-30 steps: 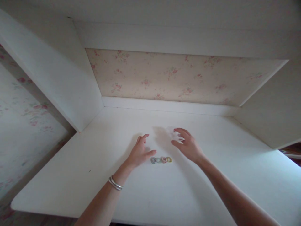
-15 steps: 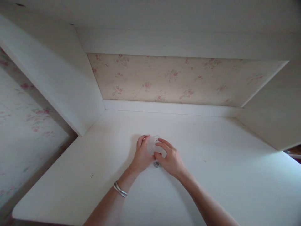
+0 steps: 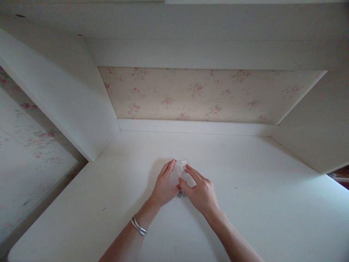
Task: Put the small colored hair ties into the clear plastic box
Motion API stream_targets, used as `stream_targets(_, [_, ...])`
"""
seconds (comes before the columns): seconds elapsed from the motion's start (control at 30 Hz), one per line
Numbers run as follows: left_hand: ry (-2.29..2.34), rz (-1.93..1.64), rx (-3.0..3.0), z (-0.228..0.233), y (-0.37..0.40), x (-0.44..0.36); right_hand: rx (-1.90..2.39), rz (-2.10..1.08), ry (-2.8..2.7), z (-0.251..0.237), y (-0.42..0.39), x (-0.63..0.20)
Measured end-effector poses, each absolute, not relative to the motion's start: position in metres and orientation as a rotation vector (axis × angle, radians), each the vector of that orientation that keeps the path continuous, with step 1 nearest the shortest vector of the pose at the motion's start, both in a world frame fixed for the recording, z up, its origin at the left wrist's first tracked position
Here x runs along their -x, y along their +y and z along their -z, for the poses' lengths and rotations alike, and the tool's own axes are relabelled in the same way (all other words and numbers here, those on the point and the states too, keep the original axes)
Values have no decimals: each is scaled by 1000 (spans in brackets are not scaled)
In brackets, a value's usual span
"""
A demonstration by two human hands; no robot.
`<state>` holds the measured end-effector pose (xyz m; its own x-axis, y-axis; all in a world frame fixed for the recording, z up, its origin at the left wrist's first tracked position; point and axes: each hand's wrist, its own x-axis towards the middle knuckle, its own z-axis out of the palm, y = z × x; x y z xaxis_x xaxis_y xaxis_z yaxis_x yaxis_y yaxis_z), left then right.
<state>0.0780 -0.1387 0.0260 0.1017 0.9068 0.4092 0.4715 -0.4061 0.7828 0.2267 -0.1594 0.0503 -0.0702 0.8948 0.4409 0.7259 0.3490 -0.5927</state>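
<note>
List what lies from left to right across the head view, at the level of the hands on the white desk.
Silver bangles on the left wrist → left hand → small clear plastic bag → right hand → bare white desk top.

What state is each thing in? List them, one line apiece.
Left hand: grip shut on the clear plastic bag.
Right hand: grip shut on the same bag.
Clear plastic bag: held between both hands, crumpled.
Small rings: on the white desk, mostly hidden under the hands.
Bracelet: on the left wrist.
</note>
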Motion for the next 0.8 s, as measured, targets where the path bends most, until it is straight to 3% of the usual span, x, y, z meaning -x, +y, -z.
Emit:
stream_targets(0.27, [1312, -1344, -1967, -29, -141, -84, 1368, 147, -1998, -50, -162, -228])
stream_targets(0.47, [1344, -1316, -1958, -27, -141, -87, 1215, 187, -1866, -61, -158, -233])
stream_targets(0.63, [1329, -1280, -1901, -23, -135, -86, 1306, -117, -1724, -69, -152, -261])
stream_targets(0.8, [1541, -1159, -1902, -20, -130, -74, 1312, -997, -995, -58, -129, -319])
